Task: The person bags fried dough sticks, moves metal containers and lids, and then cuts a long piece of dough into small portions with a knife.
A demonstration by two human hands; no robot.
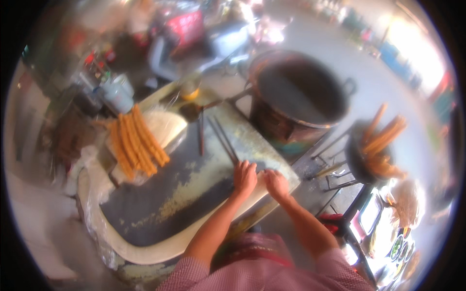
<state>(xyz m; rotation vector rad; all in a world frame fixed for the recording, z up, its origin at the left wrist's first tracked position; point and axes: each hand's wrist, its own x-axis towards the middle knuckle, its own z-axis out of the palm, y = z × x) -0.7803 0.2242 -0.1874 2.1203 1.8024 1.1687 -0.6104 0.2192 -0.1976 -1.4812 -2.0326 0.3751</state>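
Note:
A long pale strip of dough [145, 254] curves along the near and left edges of a worn, oily work table [196, 185]. At its right end are both hands, side by side. My left hand [245, 178] rests with bent fingers at the dough's edge, close to the tips of two long dark sticks [224, 142]. My right hand [275, 183] has its fingers curled on the dough's end; whether it pinches the dough is blurred. Clear plastic film [95, 232] lies along the dough at the left. Several fried dough sticks [136, 142] lie at the table's far left.
A large deep pot [298, 91] of dark liquid stands beyond the table's right edge. Right of it, a dark container [355, 156] holds more fried dough sticks [386, 138]. A long-handled ladle [191, 111] lies near a yellow-based jar [190, 91]. Small bowls [398, 247] stand at lower right.

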